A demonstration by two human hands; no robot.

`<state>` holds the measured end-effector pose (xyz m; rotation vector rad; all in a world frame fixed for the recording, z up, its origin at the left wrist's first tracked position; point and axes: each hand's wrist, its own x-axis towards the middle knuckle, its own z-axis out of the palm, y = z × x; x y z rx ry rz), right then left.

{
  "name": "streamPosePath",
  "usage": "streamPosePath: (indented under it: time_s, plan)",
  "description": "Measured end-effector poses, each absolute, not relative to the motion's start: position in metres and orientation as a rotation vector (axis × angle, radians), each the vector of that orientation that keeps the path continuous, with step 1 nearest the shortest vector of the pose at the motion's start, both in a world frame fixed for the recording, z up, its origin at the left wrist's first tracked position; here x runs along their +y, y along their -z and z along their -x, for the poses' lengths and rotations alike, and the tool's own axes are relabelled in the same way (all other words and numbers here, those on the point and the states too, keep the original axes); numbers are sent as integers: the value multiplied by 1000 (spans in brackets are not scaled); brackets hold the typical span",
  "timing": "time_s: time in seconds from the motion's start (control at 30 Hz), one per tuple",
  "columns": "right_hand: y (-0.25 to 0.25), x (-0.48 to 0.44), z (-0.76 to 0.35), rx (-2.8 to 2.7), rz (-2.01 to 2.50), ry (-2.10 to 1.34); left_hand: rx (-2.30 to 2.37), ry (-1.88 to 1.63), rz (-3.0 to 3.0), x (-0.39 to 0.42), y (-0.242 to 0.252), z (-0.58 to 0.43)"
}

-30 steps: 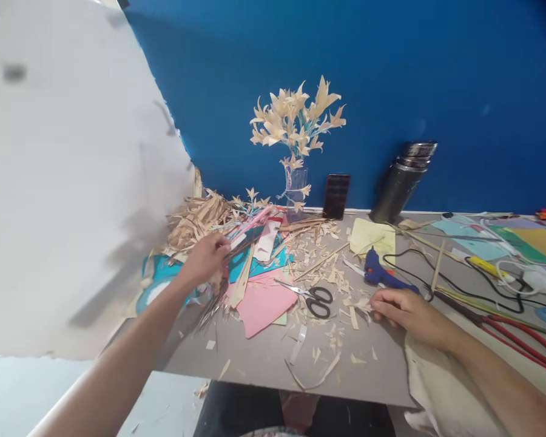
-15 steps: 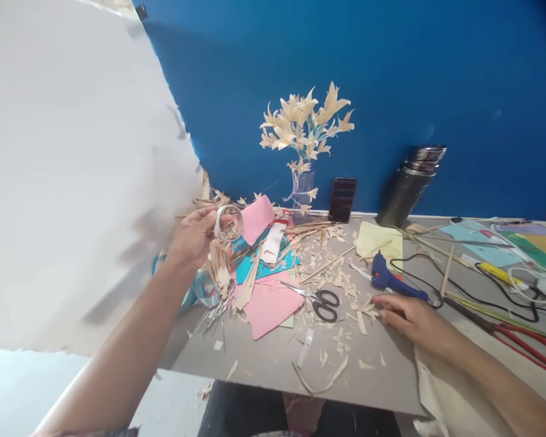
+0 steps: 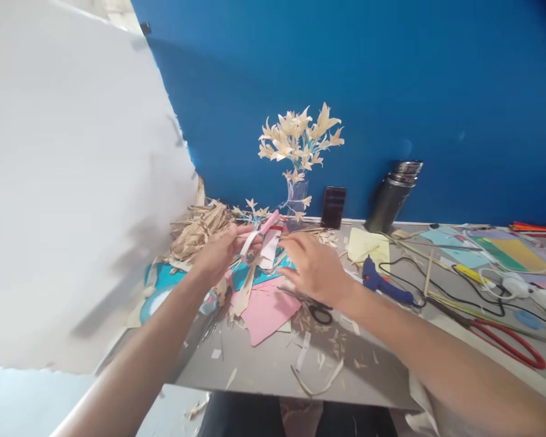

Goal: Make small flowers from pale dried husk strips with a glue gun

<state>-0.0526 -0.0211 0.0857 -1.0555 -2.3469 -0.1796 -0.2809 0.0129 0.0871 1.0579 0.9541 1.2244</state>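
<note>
My left hand (image 3: 221,252) is lifted over the paper heap, fingers closed on a clear tape roll (image 3: 251,246). Reaching in from the right, my right hand (image 3: 313,267) hovers beside the roll with its fingers partly spread and nothing in it. Under both hands lie pink paper (image 3: 266,306) and teal paper (image 3: 259,270). Black-handled scissors (image 3: 317,311) lie partly hidden below my right wrist.
Dried leaf strips (image 3: 200,224) are piled at the back left. A vase of paper flowers (image 3: 298,152), a phone (image 3: 333,207) and a dark flask (image 3: 389,197) stand by the blue wall. A blue glue gun (image 3: 382,282), cables, red-handled shears (image 3: 505,343) and coloured sheets lie to the right.
My right hand left the table near the glue gun and moved left toward the tape roll. My left hand picked the roll out of the heap and holds it lower now.
</note>
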Motion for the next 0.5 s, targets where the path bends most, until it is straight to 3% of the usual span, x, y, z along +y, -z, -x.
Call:
streamPosePath:
  time_s: [0.2, 0.5]
  plan:
    - [-74, 7, 121, -2346, 1140, 165, 863, -1253, -1100, 11, -80, 278]
    - [-76, 29, 126, -2142, 1290, -445, 901, -1269, -1208, 18, -70, 287]
